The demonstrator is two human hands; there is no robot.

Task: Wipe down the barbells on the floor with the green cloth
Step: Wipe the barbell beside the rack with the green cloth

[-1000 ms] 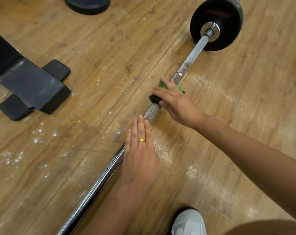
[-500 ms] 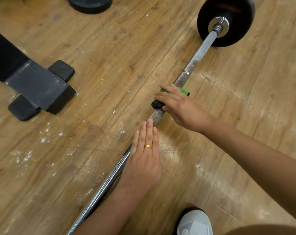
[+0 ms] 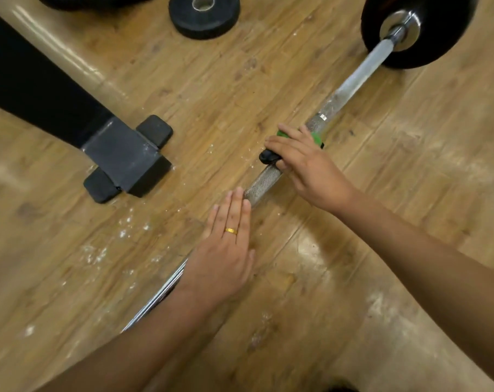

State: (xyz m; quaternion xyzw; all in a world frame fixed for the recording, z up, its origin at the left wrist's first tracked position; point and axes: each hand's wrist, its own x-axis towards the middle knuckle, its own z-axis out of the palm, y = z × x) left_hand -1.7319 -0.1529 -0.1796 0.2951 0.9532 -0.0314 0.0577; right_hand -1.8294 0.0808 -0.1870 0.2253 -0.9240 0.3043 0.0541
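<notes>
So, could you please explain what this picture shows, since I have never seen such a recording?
There is no machine here: a person wears a camera on the head, which looks down at their own two bare hands. A barbell lies on the wooden floor, with a black plate at its far end. The right hand holds a green cloth against the bar. The left hand lies flat over the bar, fingers straight. Nearby lie a loose plate and the black foot of a frame.
</notes>
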